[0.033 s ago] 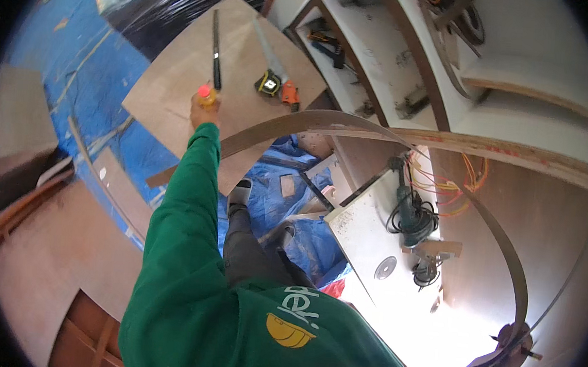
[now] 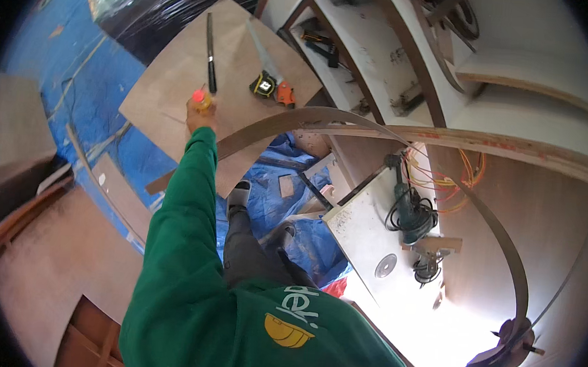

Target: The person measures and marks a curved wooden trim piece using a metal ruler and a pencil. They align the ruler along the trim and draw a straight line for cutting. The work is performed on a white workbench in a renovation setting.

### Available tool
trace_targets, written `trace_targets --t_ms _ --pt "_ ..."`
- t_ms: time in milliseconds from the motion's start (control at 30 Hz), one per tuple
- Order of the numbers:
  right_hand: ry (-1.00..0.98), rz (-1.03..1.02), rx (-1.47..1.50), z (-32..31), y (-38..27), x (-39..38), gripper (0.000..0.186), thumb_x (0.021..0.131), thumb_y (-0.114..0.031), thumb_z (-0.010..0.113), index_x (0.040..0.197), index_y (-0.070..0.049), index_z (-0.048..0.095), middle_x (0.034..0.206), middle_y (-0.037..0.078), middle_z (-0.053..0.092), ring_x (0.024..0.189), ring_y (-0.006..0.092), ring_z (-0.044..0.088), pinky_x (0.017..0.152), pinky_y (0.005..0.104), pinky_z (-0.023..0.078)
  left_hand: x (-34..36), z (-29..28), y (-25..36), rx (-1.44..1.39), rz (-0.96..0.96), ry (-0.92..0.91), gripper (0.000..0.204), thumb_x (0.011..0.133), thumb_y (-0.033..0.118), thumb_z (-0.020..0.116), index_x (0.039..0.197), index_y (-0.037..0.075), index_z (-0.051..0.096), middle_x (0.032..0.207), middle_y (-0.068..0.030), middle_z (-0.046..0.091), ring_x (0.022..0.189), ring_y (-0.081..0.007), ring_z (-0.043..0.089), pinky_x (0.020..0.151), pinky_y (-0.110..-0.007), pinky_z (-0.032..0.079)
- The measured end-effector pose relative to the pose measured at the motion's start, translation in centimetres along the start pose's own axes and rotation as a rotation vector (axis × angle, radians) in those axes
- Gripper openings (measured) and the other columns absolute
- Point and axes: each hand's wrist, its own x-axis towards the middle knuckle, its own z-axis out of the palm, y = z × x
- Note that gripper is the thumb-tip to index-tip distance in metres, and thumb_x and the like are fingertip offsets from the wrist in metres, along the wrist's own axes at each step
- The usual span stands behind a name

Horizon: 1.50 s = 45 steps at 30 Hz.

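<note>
My left hand (image 2: 201, 117) is wrapped round a small yellow bottle with a red cap (image 2: 200, 98) over a light plywood board (image 2: 156, 112). Just beyond it lie a black bar (image 2: 211, 65), a yellow-black tape measure (image 2: 263, 85) and a handsaw with an orange handle (image 2: 286, 94). At the lower right, my right hand (image 2: 516, 341) is closed on a long, thin, bent strip (image 2: 492, 231), with a pencil-like stick (image 2: 536, 350) also in the grip. The strip arches across to the board, near my left forearm.
A curved white shelf unit (image 2: 398, 61) holding tools fills the upper right. Below it are a white panel (image 2: 358, 236), a green corded power tool (image 2: 409, 215) and orange wires (image 2: 468, 175). Blue sheeting (image 2: 104, 75), loose panels (image 2: 44, 241) and a plastic-wrapped stack (image 2: 170, 8) are on the left.
The view has shifted very slightly, and my left hand sits a little lower and further left in it. Both hands keep their holds.
</note>
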Motion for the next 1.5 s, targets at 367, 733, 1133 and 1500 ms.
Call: trace_targets --t_ms 367,733,1133,1500 --pt "0.116 -0.053 -0.1 0.4 3.9 -1.9 0.051 0.088 -0.052 0.077 0.085 -0.003 0.063 0.069 0.006 0.056 0.053 0.0162 0.054 0.045 0.0293 0.043 0.3 -0.9 -0.9 0.396 0.153 -0.048 0.065 0.083 0.018 0.086 0.137 0.007 0.052 0.123 -0.0113 0.066 0.11 -0.0245 0.064 0.1 -0.038 0.05" --pt "0.303 0.059 0.01 -1.8 10.4 -10.3 0.061 0.077 -0.051 0.085 0.1 0.002 0.066 0.084 0.003 0.065 0.074 0.0122 0.06 0.062 0.0271 0.045 -21.9 -3.4 6.2 -0.003 -0.465 -0.606 0.032 0.106 0.033 0.053 0.087 0.008 0.056 0.065 -0.0035 0.058 0.059 -0.0154 0.058 0.056 -0.03 0.048" --pt "0.158 0.253 0.361 5.2 15.7 -14.0 0.03 0.072 -0.004 0.078 0.1 0.005 0.073 0.116 0.02 0.071 0.103 0.0271 0.067 0.095 0.0381 0.051 -45.1 3.7 28.9 -0.129 -0.584 -2.014 0.057 0.106 0.051 0.052 0.124 -0.002 0.066 0.119 -0.0151 0.072 0.1 -0.0175 0.066 0.095 -0.034 0.051" --pt "-0.335 0.316 0.484 7.2 29.1 -11.9 0.026 0.095 -0.012 0.072 0.116 0.003 0.068 0.112 0.003 0.068 0.102 0.0127 0.059 0.095 0.0302 0.046 -56.5 3.5 25.8 0.251 -0.292 -2.128 0.035 0.099 0.018 0.068 0.129 0.001 0.066 0.122 -0.0084 0.071 0.102 -0.0133 0.065 0.097 -0.03 0.051"
